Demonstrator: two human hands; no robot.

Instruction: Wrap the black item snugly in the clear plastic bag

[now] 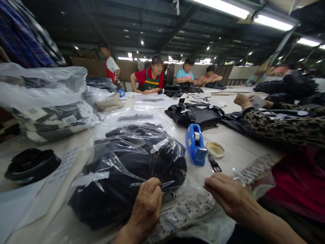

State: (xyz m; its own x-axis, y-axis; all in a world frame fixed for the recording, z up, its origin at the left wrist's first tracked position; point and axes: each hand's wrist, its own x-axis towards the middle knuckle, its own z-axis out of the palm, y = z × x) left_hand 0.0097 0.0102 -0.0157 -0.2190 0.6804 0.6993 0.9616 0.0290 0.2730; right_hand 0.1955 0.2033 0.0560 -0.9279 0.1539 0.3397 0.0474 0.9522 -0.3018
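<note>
A black bag (122,162) lies inside a clear plastic bag (137,142) on the table before me, with white tags showing through the film. My left hand (148,201) is closed at the plastic's near edge, fingers curled on the film. To the right, my right hand (225,189) has its fingers pressed together near the table's front edge; what they pinch, if anything, cannot be made out. Just beyond it are a black buckle strap (214,163), a blue tape dispenser (195,144) and a small round dish (215,149).
Another black bag (195,115) lies past the dispenser. At right, a co-worker's patterned sleeve (281,125) reaches over the table. A filled plastic sack (48,105) and a black round object (31,166) are at left. Several people work across the table.
</note>
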